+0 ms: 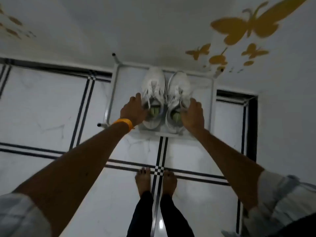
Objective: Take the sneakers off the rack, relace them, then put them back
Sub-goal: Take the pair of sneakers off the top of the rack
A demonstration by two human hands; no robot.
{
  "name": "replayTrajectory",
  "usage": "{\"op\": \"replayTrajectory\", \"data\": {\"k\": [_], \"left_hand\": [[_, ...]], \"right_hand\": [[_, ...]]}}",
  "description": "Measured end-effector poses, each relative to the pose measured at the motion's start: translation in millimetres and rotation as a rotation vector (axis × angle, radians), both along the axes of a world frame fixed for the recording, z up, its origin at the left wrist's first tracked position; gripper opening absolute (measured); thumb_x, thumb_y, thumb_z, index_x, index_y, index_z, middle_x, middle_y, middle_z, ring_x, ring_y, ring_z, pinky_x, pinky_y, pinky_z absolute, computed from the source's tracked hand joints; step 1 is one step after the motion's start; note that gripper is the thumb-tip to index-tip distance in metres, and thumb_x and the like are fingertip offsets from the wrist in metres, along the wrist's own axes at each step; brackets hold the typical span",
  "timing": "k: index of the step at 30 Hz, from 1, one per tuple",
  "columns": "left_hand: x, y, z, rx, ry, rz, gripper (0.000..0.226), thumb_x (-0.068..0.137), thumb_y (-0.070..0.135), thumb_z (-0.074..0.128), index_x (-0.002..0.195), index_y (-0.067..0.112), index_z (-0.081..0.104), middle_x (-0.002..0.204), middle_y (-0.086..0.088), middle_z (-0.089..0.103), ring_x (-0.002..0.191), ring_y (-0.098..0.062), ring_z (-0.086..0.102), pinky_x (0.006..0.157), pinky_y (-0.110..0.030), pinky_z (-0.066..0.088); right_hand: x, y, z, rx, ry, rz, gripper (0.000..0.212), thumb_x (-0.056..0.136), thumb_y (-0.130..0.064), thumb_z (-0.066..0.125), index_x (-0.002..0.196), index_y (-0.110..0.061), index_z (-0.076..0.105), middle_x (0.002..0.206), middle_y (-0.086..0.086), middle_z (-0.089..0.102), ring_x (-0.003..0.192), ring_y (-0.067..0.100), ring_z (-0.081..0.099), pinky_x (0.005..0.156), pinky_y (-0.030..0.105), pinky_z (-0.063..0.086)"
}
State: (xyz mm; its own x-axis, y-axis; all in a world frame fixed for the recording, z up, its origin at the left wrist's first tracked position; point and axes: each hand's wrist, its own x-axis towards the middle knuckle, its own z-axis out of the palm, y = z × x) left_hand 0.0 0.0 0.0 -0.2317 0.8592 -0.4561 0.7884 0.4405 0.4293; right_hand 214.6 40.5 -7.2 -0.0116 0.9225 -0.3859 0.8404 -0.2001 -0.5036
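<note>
Two white sneakers stand side by side, toes toward the wall, on the top shelf of a small white rack (203, 86). The left sneaker (153, 79) and right sneaker (181, 81) have white laces and green insoles. My left hand (133, 111), with an orange wristband, lies against the outer side of the left sneaker, fingers curled at its collar. My right hand (194, 115) grips the outer side of the right sneaker near its opening. The frame is blurred, so the exact grip is hard to read.
The rack stands against a white wall with yellow butterfly stickers (242, 28). The floor (42, 108) is white marble tile with black striped borders. My bare feet (155, 180) stand just in front of the rack.
</note>
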Motion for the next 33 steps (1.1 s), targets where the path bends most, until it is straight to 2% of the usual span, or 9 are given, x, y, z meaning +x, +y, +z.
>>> {"op": "replayTrajectory", "data": {"k": [2,5,11,14,17,21,26,29,33], "left_hand": [[7.0,3.0,-27.1,-0.005,-0.016,0.047,0.046,0.091,0.027,0.054,0.129,0.006,0.041,0.12,-0.024,0.058,0.106,-0.046,0.057,0.082,-0.045,0.045],[13.5,8.1,-54.1,0.032,-0.005,0.139,0.036,0.091,0.022,0.051,0.12,0.002,0.046,0.112,-0.027,0.064,0.102,-0.047,0.059,0.082,-0.043,0.046],[20.7,-7.3,-43.7,0.111,-0.04,0.102,0.03,0.091,0.01,0.051,0.117,-0.004,0.046,0.107,-0.03,0.064,0.095,-0.048,0.06,0.076,-0.044,0.045],[28.9,-46.7,-26.8,0.185,-0.087,0.118,0.018,0.091,0.009,0.05,0.107,0.0,0.047,0.094,-0.024,0.066,0.085,-0.044,0.062,0.067,-0.04,0.044],[35.7,-90.0,-5.7,0.239,-0.157,0.161,0.004,0.095,0.01,0.045,0.098,0.011,0.043,0.085,-0.01,0.062,0.077,-0.034,0.062,0.062,-0.032,0.04],[50.6,-151.0,9.5,0.297,-0.202,0.164,0.019,0.099,0.014,0.043,0.116,0.011,0.049,0.092,0.002,0.06,0.076,-0.017,0.057,0.065,-0.021,0.04],[52.7,-232.5,-34.6,0.321,-0.274,0.13,0.008,0.101,0.022,0.044,0.107,0.018,0.048,0.087,0.003,0.063,0.072,-0.011,0.059,0.062,-0.019,0.044],[54.6,-285.2,-69.9,0.294,-0.293,0.13,0.007,0.101,0.023,0.045,0.106,0.019,0.047,0.086,0.002,0.063,0.071,-0.009,0.059,0.058,-0.014,0.041],[62.0,-354.7,-139.3,0.209,-0.343,0.151,0.013,0.101,0.024,0.046,0.114,0.021,0.049,0.092,0.006,0.064,0.077,-0.002,0.06,0.068,-0.016,0.049]], "right_hand": [[3.5,-0.7,-27.3,0.006,-0.049,-0.015,0.043,0.089,-0.014,0.055,0.13,-0.003,0.046,0.124,0.022,0.051,0.111,0.04,0.054,0.087,0.043,0.047],[11.8,-1.5,-54.0,0.022,-0.019,-0.029,0.035,0.093,-0.012,0.048,0.126,-0.001,0.049,0.12,0.021,0.057,0.109,0.038,0.056,0.09,0.043,0.046],[14.8,-6.6,-46.9,0.082,-0.032,0.063,0.025,0.094,-0.009,0.042,0.112,0.003,0.054,0.11,0.023,0.061,0.101,0.038,0.059,0.084,0.044,0.047],[19.9,-42.1,-27.0,0.139,0.029,0.055,0.028,0.095,-0.008,0.04,0.117,0.0,0.055,0.11,0.02,0.061,0.101,0.035,0.059,0.086,0.044,0.049],[28.3,-87.3,-4.1,0.157,0.127,0.036,0.031,0.097,-0.009,0.041,0.125,-0.005,0.052,0.114,0.015,0.061,0.103,0.029,0.06,0.087,0.035,0.048],[38.3,-151.2,5.0,0.151,0.148,0.005,0.036,0.098,-0.011,0.042,0.134,-0.011,0.047,0.123,0.008,0.058,0.106,0.023,0.06,0.087,0.03,0.048],[50.3,-240.8,-19.2,0.182,0.155,-0.043,0.038,0.097,-0.008,0.044,0.135,-0.01,0.046,0.114,0.007,0.058,0.097,0.016,0.058,0.082,0.023,0.046],[55.3,-294.6,-49.4,0.176,0.136,-0.059,0.039,0.094,-0.001,0.045,0.132,-0.007,0.049,0.113,0.008,0.059,0.095,0.01,0.055,0.082,0.02,0.044],[64.0,-362.9,-113.6,0.119,0.129,-0.049,0.038,0.095,-0.009,0.044,0.133,-0.004,0.048,0.118,0.01,0.06,0.103,0.013,0.058,0.089,0.028,0.052]]}}
